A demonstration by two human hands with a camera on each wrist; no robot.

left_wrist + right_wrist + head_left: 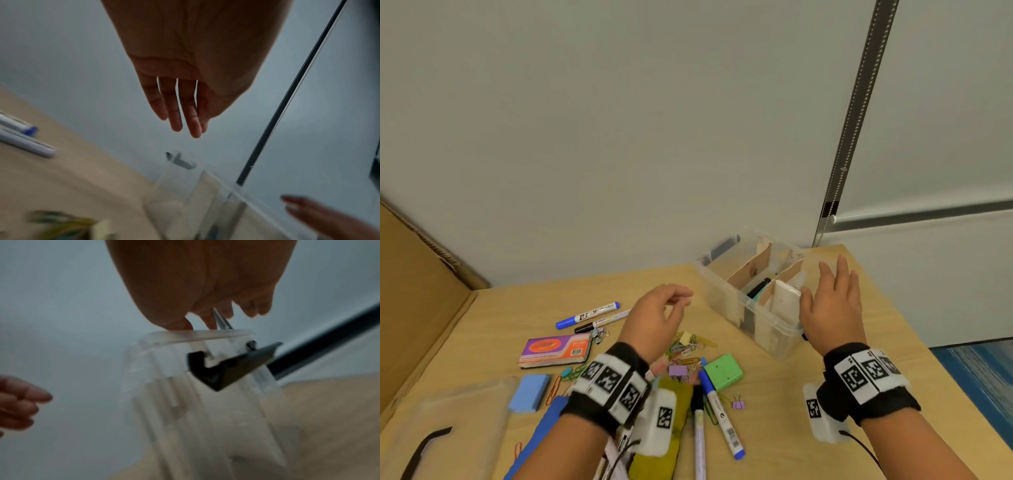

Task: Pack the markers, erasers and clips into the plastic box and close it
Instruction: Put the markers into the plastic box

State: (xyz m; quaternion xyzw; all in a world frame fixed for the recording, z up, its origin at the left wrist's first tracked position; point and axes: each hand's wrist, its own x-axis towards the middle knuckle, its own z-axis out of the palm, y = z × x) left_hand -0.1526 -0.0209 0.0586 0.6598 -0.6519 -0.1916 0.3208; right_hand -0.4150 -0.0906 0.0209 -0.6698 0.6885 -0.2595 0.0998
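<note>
Both hands empty. Left hand (657, 317) hovers just left of the plastic box (726, 298), fingers loosely curled, holding nothing. Right hand (828, 308) at the box's right end, fingers straight and spread; whether the thumb touches the rim is unclear from the head view, though the right wrist view suggests fingertips at the rim above a dark latch (226, 369).

Box stands lidless on the table (859, 342), cardboard dividers inside; a dark item and a pale block already in the near compartments. What looks like the clear lid (448, 421) lies well to the box's left, near the table edge.

Still outside, left of the box: blue marker (587, 315), a black-capped marker (602, 323) just beside it, two more markers (720, 416), blue eraser (529, 392), green block (723, 372), loose paper clips (690, 346), purple binder clip (738, 404).

Judgement: packing barely begun. Steady the box with the right hand; let the left feed items in. Long markers first, laid along the longest compartment, so the lid can seat. Gather clips in one pinch, not singly.
</note>
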